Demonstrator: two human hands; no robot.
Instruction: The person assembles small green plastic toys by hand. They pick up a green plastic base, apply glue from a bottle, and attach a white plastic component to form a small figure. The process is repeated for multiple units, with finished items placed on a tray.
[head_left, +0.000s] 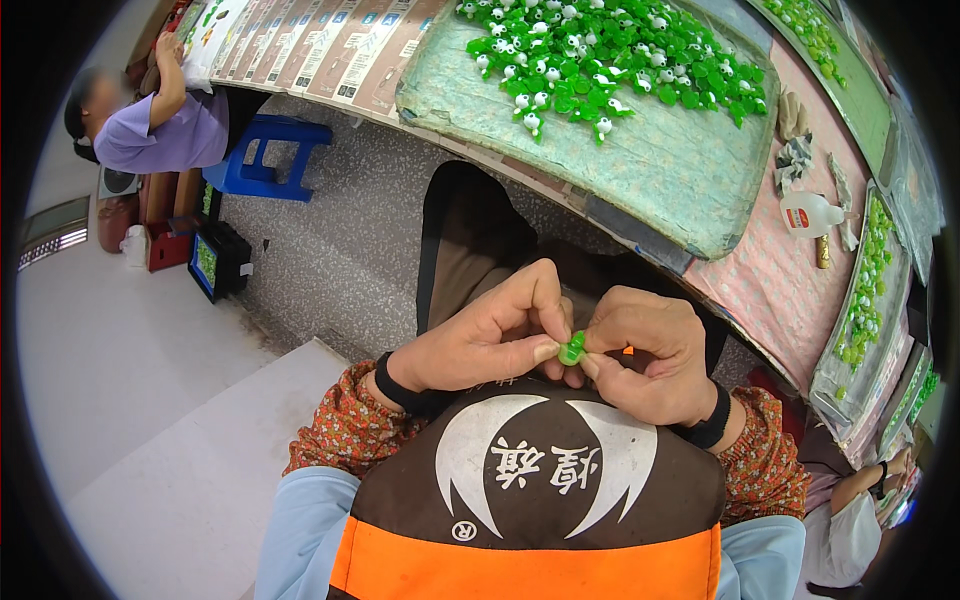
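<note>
Above my lap, in front of my apron, a small green plastic piece (pixel 572 348) is pinched between both hands. My left hand (pixel 497 325) grips it from the left with thumb and forefinger. From the other side my right hand (pixel 650 350) holds it the same way, fingertips almost meeting. Fingers cover part of the piece, so its exact kind is unclear. Beyond the hands, a heap of small green plastic pieces with white, dark-dotted eye balls (pixel 600 60) lies on a pale green tray (pixel 690 190).
On the pink-covered table at right stand a small white bottle (pixel 808 214) and another tray of green pieces (pixel 865 290). A blue stool (pixel 270 155) is at left, beside a person in purple (pixel 165 130). Another person (pixel 850 530) sits lower right.
</note>
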